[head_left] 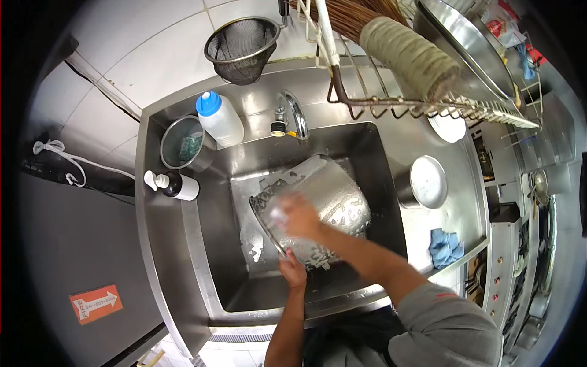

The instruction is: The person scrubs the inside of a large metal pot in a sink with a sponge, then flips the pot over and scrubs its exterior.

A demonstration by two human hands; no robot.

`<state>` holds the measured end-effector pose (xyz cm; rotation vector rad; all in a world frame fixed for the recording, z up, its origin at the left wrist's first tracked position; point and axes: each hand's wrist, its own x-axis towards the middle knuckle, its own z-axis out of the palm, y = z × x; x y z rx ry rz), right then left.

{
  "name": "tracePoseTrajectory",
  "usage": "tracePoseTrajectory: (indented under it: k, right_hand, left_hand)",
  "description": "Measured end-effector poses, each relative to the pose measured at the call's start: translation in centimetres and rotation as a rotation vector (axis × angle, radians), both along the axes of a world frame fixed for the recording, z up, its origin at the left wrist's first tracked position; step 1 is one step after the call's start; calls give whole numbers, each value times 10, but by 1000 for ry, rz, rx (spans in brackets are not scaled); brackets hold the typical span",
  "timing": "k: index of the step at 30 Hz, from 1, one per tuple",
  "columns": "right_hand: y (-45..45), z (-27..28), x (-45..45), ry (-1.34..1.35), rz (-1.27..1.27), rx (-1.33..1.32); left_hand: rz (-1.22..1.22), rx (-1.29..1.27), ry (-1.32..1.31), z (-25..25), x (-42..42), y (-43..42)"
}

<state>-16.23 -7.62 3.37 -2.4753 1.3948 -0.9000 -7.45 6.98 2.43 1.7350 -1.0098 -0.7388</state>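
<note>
pump bottle (183, 187), round metal container (206, 156) and blue-capped bottle (222, 125): along the left side and far left corner of the sink (215, 264).

large metal pot (333, 189): on its side in the basin, suds on its wall. long axis slants from the mouth, facing the basin's left edge, to the base, towards the right edge and slightly farther back. rim runs obliquely, its lower end nearest the front edge.

left hand (293, 270): at that lower rim end, fingers closed on the rim; nearer the front edge than the right.

right hand (298, 215): over the pot's wall, close behind the mouth, farther up the rim; most of the pot's length lies to its right. something whitish at the fingertips, blurred; cannot tell what, or how far the fingers are closed.

blue cloth (445, 248): right of the basin, by the counter's near right corner.
</note>
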Motion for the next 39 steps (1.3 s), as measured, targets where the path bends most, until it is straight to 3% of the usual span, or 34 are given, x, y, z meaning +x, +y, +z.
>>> tracePoseTrajectory:
  k: [1, 2, 3, 4, 6, 7, 9, 10, 12, 15, 18, 19, 23, 24, 26, 28, 30, 31, 32, 34, 35, 37, 39]
  right_hand:
    - [-14, 7, -26, -21, -31, -17]
    - [-35, 18, -57, 84, -338, 157]
    - [-60, 53, -87, 177, -539, 605]
    - [-71, 43, -115, 317, -719, 488]
    - [-51, 31, -121, 130, -778, 487]
    - [-32, 12, -110, 209, -714, 158]
    - [19, -7, -77, 183, -490, -180]
    - [44, -7, -52, 80, -348, -183]
    - [87, 61, -7, 242, -114, 179]
    - [123, 54, 16, 188, -39, 286]
    - [81, 48, 33, 140, -157, 239]
    - [56, 44, 45, 92, -210, 211]
    - [-82, -4, 101, 346, 3, 739]
    - [-95, -13, 105, 316, -7, 624]
    - [-105, -10, 111, 441, 8, 752]
    - [-89, -7, 106, 384, -12, 514]
    - [-39, -3, 80, 228, 52, 334]
    - [7, 26, 62, 150, 111, 227]
    - [50, 55, 52, 232, 81, 307]
    - [139, 45, 29, 242, 101, 268]
    - [148, 46, 21, 243, 97, 270]
    - [144, 58, 16, 381, 219, 350]
    - [79, 52, 45, 268, 3, 285]
  left_hand:
    - [-2, -1, 6, 4, 2, 2]
    - [3, 73, 45, 8, 7, 2]
    - [11, 147, 81, 11, 15, 3]
    - [21, 143, 82, 4, 24, 5]
    - [-119, 223, 45, -18, 45, -1]
    - [-116, 212, 46, -12, 49, -9]
    - [-119, -24, 145, 11, 52, -37]
    - [-112, -25, 145, 14, 57, -55]
    - [-24, 380, 237, 14, 73, -85]
    - [-17, 207, 40, -42, 78, -96]
    - [-77, 196, 17, 8, 73, -83]
    - [-70, 228, 77, -14, 73, -78]
    - [-73, 169, 45, -3, 65, -50]
    - [-75, 187, 40, 0, 65, -46]
    - [-32, 119, 6, 17, 61, -52]
    - [-43, 76, 1, 2, 66, -54]
    - [16, 236, 113, -10, 74, -58]
    - [40, 71, 442, -16, 72, -63]
    - [31, 70, 447, -9, 72, -69]
    - [154, 304, 1018, 8, 72, -73]
    - [59, 194, 1355, -3, 75, -71]
    - [-20, 213, 1380, -1, 81, -70]
    - [-70, 241, 1395, 3, 83, -65]
